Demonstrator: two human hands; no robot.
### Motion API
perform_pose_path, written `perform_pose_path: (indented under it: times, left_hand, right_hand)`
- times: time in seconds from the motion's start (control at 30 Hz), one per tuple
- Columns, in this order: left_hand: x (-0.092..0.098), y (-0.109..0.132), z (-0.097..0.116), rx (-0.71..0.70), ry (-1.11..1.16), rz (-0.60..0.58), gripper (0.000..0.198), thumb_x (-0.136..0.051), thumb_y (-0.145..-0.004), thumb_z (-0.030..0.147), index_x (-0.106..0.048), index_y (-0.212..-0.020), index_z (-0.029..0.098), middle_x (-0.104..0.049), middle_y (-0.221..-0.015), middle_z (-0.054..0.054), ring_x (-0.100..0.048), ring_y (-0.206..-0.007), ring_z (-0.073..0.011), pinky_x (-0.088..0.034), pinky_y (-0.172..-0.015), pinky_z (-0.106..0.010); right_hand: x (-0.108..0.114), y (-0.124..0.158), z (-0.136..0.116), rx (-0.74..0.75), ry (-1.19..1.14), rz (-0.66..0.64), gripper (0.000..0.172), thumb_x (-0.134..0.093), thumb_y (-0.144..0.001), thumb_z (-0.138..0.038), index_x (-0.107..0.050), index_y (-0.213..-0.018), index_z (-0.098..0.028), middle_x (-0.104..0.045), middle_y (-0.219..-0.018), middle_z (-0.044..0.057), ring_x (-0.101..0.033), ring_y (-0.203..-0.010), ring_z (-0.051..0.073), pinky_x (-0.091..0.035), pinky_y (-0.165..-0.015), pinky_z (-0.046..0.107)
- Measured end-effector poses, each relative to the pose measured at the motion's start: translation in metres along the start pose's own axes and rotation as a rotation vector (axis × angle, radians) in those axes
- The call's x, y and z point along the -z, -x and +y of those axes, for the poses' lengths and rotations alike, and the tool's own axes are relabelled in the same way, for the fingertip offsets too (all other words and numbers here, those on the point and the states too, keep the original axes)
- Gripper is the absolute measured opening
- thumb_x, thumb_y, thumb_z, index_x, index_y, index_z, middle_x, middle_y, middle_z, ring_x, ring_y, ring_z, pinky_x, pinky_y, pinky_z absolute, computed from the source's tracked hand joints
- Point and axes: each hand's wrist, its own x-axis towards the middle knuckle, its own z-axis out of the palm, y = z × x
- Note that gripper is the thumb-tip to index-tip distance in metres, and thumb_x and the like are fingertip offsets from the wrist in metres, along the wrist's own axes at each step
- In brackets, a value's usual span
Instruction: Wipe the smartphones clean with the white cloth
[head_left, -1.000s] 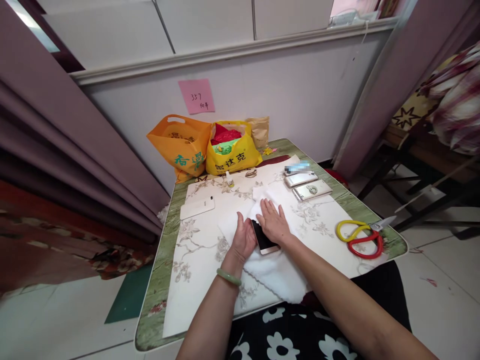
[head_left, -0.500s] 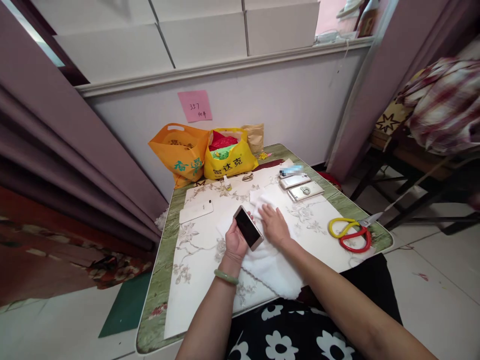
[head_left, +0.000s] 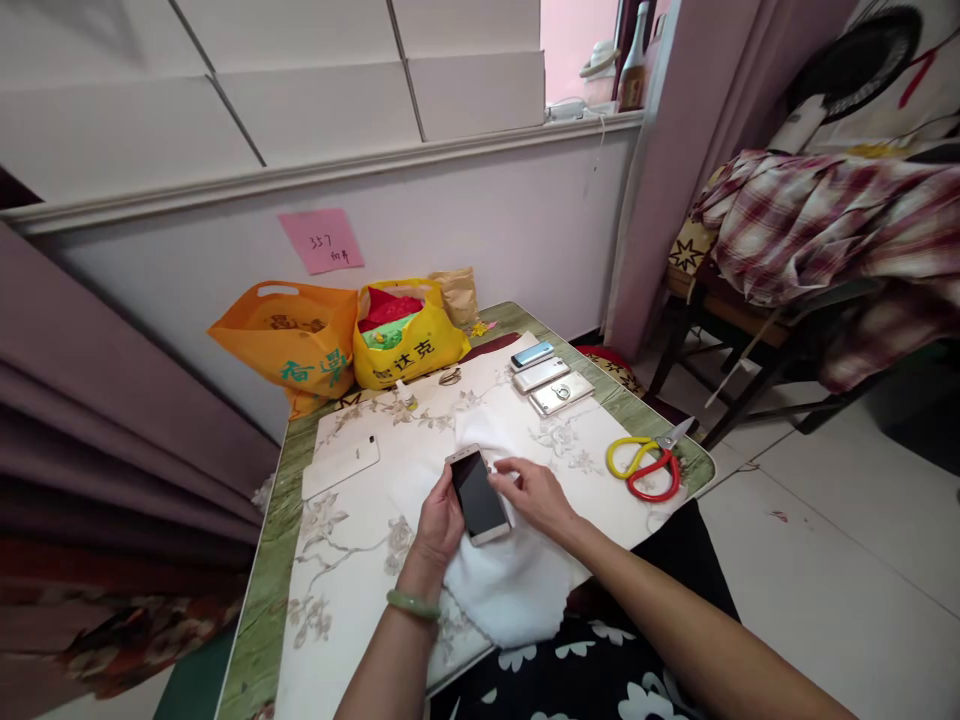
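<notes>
My left hand [head_left: 441, 520] is closed round the left side of a smartphone [head_left: 480, 498] with a dark screen, tilted toward me. At the phone's upper right edge is my right hand [head_left: 532, 492], its thumb and forefinger bent close together against that edge. A white cloth [head_left: 510, 590] lies rumpled on the table under the phone and hands. Part of it is hidden by them. Left of my hands, a white phone or phone back [head_left: 341, 468] lies flat.
Several phones, one with a ring holder [head_left: 562, 394], lie at the right. Scissors [head_left: 652, 460] with yellow and red handles rest near the right edge. An orange bag [head_left: 300, 345], a yellow bag [head_left: 412, 345] and a small bottle [head_left: 406, 396] stand at the back.
My right hand has left the white cloth and come to the phone's right edge. The left hand has turned the phone more upright in view. The camera view has swung right.
</notes>
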Motion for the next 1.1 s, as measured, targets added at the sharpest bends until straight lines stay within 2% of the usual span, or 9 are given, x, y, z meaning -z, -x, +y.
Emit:
perform_pose_path:
  times: [0.07, 0.17, 0.3, 0.43, 0.5, 0.6, 0.77, 0.9, 1.1]
  left_hand:
    - [-0.012, 0.001, 0.0, -0.034, -0.076, 0.033, 0.03, -0.057, -0.09, 0.035, -0.071, -0.104, 0.012, -0.075, -0.1, -0.01, -0.068, -0.103, -0.0245, -0.05, -0.098, -0.038]
    - [-0.037, 0.0, 0.002, -0.098, -0.267, 0.014, 0.031, -0.067, -0.083, 0.036, -0.071, -0.102, 0.012, -0.075, -0.1, -0.009, -0.068, -0.098, -0.0244, -0.052, -0.091, -0.034]
    - [-0.075, -0.009, 0.003, -0.121, -0.492, -0.004, 0.03, -0.068, -0.082, 0.039, -0.071, -0.1, 0.015, -0.074, -0.092, -0.006, -0.068, -0.086, -0.0214, -0.053, -0.079, -0.03]
    - [-0.09, -0.012, 0.009, -0.342, -0.668, 0.108, 0.027, -0.071, -0.08, 0.03, -0.071, -0.106, 0.021, -0.069, -0.111, -0.008, -0.06, -0.114, -0.0248, -0.043, -0.1, -0.032]
    - [-0.079, -0.006, 0.012, -0.51, -0.867, 0.148, 0.031, -0.074, -0.077, 0.029, -0.071, -0.107, 0.023, -0.059, -0.131, -0.009, -0.048, -0.13, -0.0288, -0.035, -0.11, -0.037]
    - [-0.044, 0.01, 0.007, -0.652, -1.3, 0.148, 0.043, -0.066, -0.082, 0.036, -0.063, -0.123, 0.026, -0.05, -0.143, -0.01, -0.04, -0.137, -0.0318, -0.029, -0.115, -0.049]
    - [0.013, 0.038, -0.023, -0.647, -1.91, 0.045, 0.063, -0.055, -0.089, 0.037, -0.035, -0.148, 0.032, -0.03, -0.158, -0.008, -0.025, -0.145, -0.0325, -0.015, -0.117, -0.06]
    - [0.021, 0.048, -0.04, -0.672, -2.103, 0.097, 0.067, -0.049, -0.091, 0.033, -0.023, -0.152, 0.032, -0.024, -0.16, -0.007, -0.023, -0.146, -0.0315, -0.018, -0.117, -0.059]
    - [0.012, 0.047, -0.038, -0.756, -2.229, 0.11, 0.067, -0.048, -0.092, 0.028, -0.021, -0.153, 0.027, -0.026, -0.159, -0.008, -0.025, -0.146, -0.0283, -0.019, -0.117, -0.055]
  right_hand:
    - [-0.001, -0.005, 0.001, -0.006, -0.062, -0.069, 0.03, -0.062, -0.083, -0.046, -0.073, -0.099, -0.023, -0.074, -0.089, 0.002, -0.064, -0.067, 0.016, -0.049, -0.067, 0.028]
    - [0.0, -0.013, 0.006, -0.047, -0.196, -0.037, 0.023, -0.064, -0.081, -0.042, -0.071, -0.085, -0.021, -0.07, -0.075, 0.0, -0.061, -0.062, 0.014, -0.046, -0.06, 0.025]
    - [0.022, -0.02, 0.021, -0.196, -0.524, -0.011, 0.03, -0.066, -0.079, -0.048, -0.062, -0.073, -0.02, -0.058, -0.052, -0.005, -0.052, -0.046, 0.011, -0.04, -0.045, 0.021]
    - [0.07, -0.032, 0.05, -0.396, -0.676, 0.319, 0.038, -0.076, -0.07, -0.051, -0.055, -0.066, -0.019, -0.055, -0.046, -0.006, -0.05, -0.04, 0.008, -0.039, -0.041, 0.018]
    - [0.095, -0.041, 0.068, -0.453, -0.669, 0.426, 0.037, -0.075, -0.072, -0.048, -0.053, -0.067, -0.019, -0.058, -0.048, -0.005, -0.052, -0.039, 0.008, -0.041, -0.04, 0.017]
    - [0.119, -0.055, 0.088, -0.548, -0.653, 0.52, 0.029, -0.074, -0.078, -0.035, -0.053, -0.069, -0.019, -0.062, -0.05, -0.002, -0.059, -0.041, 0.01, -0.047, -0.041, 0.017]
    - [0.126, -0.063, 0.103, -0.641, -0.638, 0.429, 0.022, -0.073, -0.08, -0.024, -0.054, -0.07, -0.018, -0.071, -0.062, 0.007, -0.071, -0.058, 0.017, -0.058, -0.054, 0.023]
    - [0.134, -0.065, 0.111, -0.668, -0.517, 0.308, 0.023, -0.074, -0.078, -0.028, -0.056, -0.068, -0.018, -0.071, -0.06, 0.008, -0.07, -0.055, 0.02, -0.059, -0.052, 0.029]
    - [0.152, -0.067, 0.107, -0.602, -0.186, 0.265, 0.029, -0.07, -0.078, -0.037, -0.055, -0.06, -0.021, -0.061, -0.047, 0.001, -0.062, -0.048, 0.019, -0.046, -0.051, 0.027]
